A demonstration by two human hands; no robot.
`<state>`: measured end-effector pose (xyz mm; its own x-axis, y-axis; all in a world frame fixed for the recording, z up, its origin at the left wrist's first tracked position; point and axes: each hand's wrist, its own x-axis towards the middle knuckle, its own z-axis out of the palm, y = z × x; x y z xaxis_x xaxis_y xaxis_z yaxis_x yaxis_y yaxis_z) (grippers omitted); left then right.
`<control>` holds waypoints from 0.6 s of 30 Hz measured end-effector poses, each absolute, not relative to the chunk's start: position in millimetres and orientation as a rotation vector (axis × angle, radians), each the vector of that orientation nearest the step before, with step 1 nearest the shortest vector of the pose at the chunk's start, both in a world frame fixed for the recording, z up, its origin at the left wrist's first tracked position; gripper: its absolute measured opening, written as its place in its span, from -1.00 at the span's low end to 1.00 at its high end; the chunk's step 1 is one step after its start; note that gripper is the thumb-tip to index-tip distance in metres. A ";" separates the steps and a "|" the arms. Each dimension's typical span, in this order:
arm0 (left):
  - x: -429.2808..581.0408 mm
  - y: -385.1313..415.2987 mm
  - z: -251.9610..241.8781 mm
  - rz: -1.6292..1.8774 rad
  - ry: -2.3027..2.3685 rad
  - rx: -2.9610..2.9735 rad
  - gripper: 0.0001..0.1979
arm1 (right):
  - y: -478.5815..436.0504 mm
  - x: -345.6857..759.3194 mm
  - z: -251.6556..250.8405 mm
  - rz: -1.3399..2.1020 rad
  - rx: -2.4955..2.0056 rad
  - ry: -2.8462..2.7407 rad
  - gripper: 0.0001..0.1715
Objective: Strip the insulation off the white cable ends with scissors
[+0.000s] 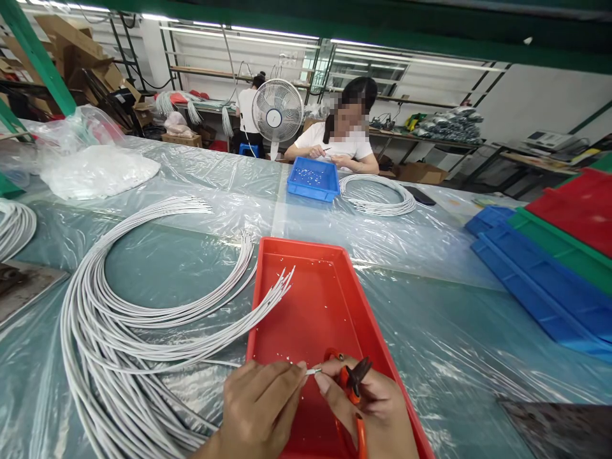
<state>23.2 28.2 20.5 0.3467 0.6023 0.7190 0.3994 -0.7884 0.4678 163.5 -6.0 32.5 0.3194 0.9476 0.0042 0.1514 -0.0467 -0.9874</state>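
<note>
Over the red tray (329,331), my left hand (261,405) is closed in a pinch around a white cable (312,371), whose short end sticks out past the fingertips. My right hand (382,414) meets that end with thumb and forefinger. Tucked in the same right hand are orange-handled cutting pliers (356,379), their dark jaws pointing up and away from the cable. A large looped bundle of white cables (90,306) lies to the left, and some of its ends reach over the tray's left rim. Small white scraps are scattered inside the tray.
Across the table a co-worker (347,137) handles a small tool behind a blue tray (313,182) and another cable coil (377,194). Stacked blue, green and red trays (549,255) stand at the right. Plastic bags (95,172) lie back left; a fan (277,111) stands beyond.
</note>
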 end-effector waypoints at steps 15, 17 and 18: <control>24.3 27.9 17.1 1.141 0.899 2.140 -0.79 | -0.3 153.9 36.1 0.777 -1.487 -1.093 -0.87; 24.9 28.1 22.1 1.047 0.920 2.038 -0.83 | 0.7 154.0 35.6 0.776 -1.480 -1.095 -0.88; 25.3 28.3 24.9 1.005 0.936 1.982 -0.83 | 1.1 154.7 35.2 0.787 -1.476 -1.092 -0.88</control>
<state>25.3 28.3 24.9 0.4343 0.8347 0.3386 0.2783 -0.4818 0.8309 154.7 1.1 35.2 0.3579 0.9298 0.0864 0.2126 0.0090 -0.9771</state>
